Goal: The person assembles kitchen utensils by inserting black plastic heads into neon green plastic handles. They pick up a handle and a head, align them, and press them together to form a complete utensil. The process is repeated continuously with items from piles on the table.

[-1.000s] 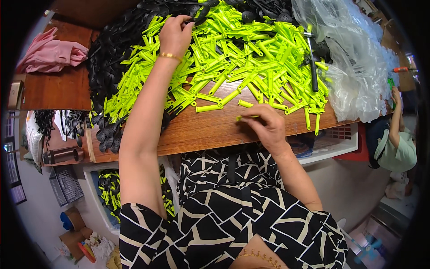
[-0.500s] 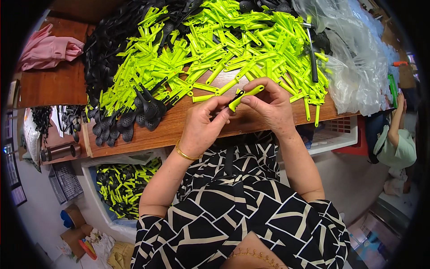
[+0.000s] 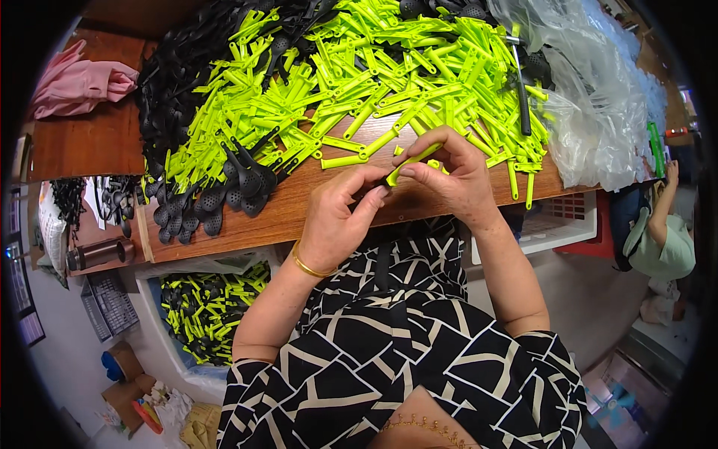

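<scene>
Just past the table's near edge, my two hands meet over a lime-green plastic handle (image 3: 413,162). My right hand (image 3: 458,179) pinches it between thumb and fingers, tilted up to the right. My left hand (image 3: 340,213) is closed at its lower end on a small black plastic piece (image 3: 384,182), mostly hidden by the fingers. Beyond my hands lies a heap of lime-green handles (image 3: 374,75). Black perforated spoon heads (image 3: 250,179) with stems lie along the heap's left side and front edge.
A hammer (image 3: 521,90) rests on the heap's right side, beside clear plastic bags (image 3: 587,97). Pink cloth (image 3: 82,82) lies at far left. Below the table stand a bin of green and black pieces (image 3: 209,314) and a white crate (image 3: 561,224). Another person (image 3: 662,232) is at far right.
The green handle has tilted up more steeply between my hands. My left fingers have closed further over the black piece, so less of it shows.
</scene>
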Tool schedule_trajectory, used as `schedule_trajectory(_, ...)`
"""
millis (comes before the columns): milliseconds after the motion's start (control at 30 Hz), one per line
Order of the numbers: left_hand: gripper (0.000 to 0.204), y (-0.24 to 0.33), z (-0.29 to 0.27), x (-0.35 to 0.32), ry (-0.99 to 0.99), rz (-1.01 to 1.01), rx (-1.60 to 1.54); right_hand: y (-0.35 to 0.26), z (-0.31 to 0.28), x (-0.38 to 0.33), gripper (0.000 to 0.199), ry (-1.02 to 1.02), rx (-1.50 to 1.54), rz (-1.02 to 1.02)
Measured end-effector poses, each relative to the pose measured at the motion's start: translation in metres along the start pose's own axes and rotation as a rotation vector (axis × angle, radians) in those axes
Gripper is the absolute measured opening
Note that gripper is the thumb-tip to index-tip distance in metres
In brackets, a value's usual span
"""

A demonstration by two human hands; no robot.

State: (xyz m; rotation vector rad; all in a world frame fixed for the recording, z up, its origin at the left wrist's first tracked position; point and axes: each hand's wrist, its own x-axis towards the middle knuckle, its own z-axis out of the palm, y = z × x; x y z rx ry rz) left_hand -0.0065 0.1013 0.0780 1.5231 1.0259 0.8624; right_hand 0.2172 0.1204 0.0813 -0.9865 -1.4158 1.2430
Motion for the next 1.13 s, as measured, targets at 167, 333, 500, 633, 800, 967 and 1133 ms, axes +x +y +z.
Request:
schedule_trajectory(167, 0.033, -0.006, -0.022, -0.019, -0.407, -0.454, -0.613, 0.019, -0.005, -0.02, 0.016, -0.296, 0.1, 0.013)
schedule_trajectory(333, 0.033, -0.084, -0.031, -0.075, -0.493, -0.498, -0.685, 0.034, 0.023, -0.029, 0.022, -0.522, -0.217, -0.119)
schedule_trajectory(500, 0.026, -0.081, -0.008, -0.112, 0.061, -0.479, -0.505, 0.053, 0.059, -0.048, 0.055, -0.242, -0.62, -0.287)
schedule_trajectory(633, 0.024, -0.086, 0.01, -0.123, 0.327, -0.504, -0.565, 0.05, 0.074, -0.052, 0.055, -0.175, -0.703, -0.281)
schedule_trajectory(800, 0.019, -0.095, 0.019, -0.12, 0.318, -0.435, -0.645, 0.055, 0.088, -0.049, 0.04, -0.113, -0.727, -0.336)
schedule_trajectory(967, 0.018, -0.081, 0.023, -0.112, 0.336, -0.48, -0.682, 0.05, 0.09, -0.045, 0.029, -0.082, -0.666, -0.211)
schedule_trajectory(1133, 0.019, -0.087, 0.023, -0.113, 0.306, -0.485, -0.68, 0.051, 0.093, -0.041, 0.026, -0.096, -0.694, -0.156)
